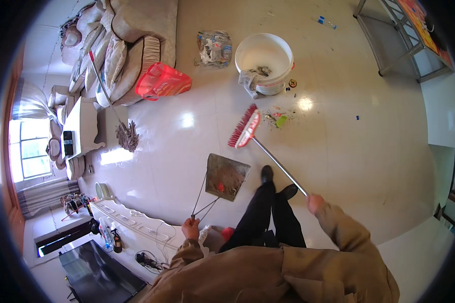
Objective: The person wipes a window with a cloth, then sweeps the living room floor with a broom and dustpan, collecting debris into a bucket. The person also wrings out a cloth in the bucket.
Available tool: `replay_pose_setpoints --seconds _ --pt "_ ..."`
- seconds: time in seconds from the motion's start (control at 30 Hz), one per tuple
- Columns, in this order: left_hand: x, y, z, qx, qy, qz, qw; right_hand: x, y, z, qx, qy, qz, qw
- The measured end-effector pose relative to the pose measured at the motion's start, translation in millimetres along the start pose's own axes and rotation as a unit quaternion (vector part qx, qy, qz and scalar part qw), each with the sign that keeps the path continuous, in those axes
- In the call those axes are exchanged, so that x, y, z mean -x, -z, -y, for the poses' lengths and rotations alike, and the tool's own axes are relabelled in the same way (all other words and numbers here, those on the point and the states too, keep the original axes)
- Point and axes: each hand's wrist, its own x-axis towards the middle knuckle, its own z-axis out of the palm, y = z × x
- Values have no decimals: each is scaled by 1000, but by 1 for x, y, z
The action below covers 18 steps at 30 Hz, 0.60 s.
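My left hand [190, 228] grips the handle of a metal dustpan [227, 177], whose pan lies low over the floor with dark dirt and a red scrap in it. In my right hand [316, 203] is the metal stick of a push broom with red bristles [246, 125]. The broom head is just left of a small pile of debris [276, 117] that includes a green piece. Beyond the pile stands a white bucket [264, 57] with a plastic bag over its rim and some refuse inside. A round dark cap [292, 83] and small bits lie beside the bucket.
A clear bag of plastic bottles [214, 48] and a red bag [163, 81] lie near the sofa [144, 19]. A mop [127, 136] leans there. A plastic bottle [327, 22] lies near a metal-framed table [402, 49]. A white TV cabinet [136, 223] is at left.
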Motion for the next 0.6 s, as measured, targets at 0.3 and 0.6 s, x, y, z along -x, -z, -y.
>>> replay_pose_setpoints --seconds 0.3,0.6 --pt "39 -16 17 -62 66 -29 995 -167 111 72 231 123 74 962" --pt "49 -69 -22 61 126 -34 990 -61 235 -69 239 -166 34 956"
